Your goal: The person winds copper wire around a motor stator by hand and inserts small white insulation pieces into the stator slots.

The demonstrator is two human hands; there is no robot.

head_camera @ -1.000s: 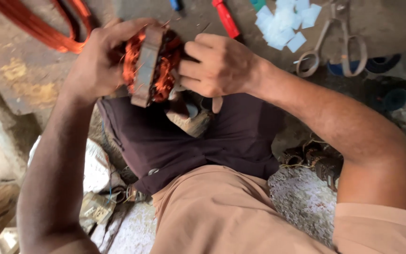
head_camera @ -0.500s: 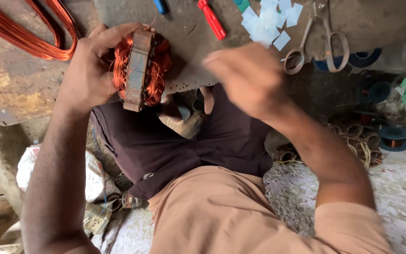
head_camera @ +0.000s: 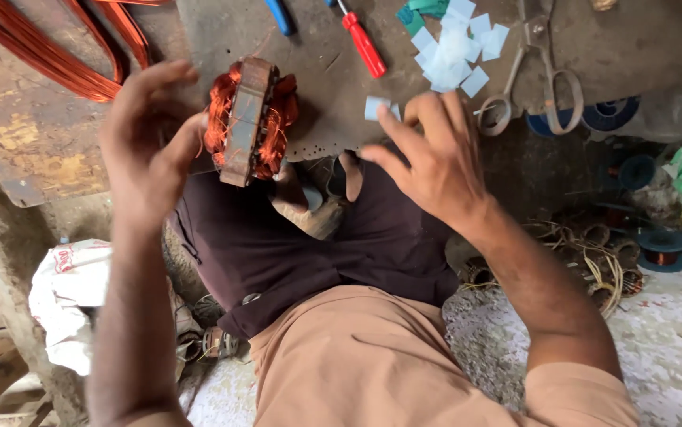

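Lying on stained metal worktop [head_camera: 317, 71]: scissors [head_camera: 542, 71], red screwdriver [head_camera: 364, 43].

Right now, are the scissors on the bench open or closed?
Closed, or nearly so. The scissors lie flat on the bench with their two handle loops close together; the blade tips are cut off by the picture's top edge.

Left hand [head_camera: 147, 150] around copper-wound stator [head_camera: 247, 120]; right hand [head_camera: 436, 162] by paper slips [head_camera: 453, 49].

A rough repair workshop: worn metal bench [head_camera: 610, 47] with screwdriver [head_camera: 363, 43], scissors [head_camera: 534, 67], copper wire coils [head_camera: 56, 55].
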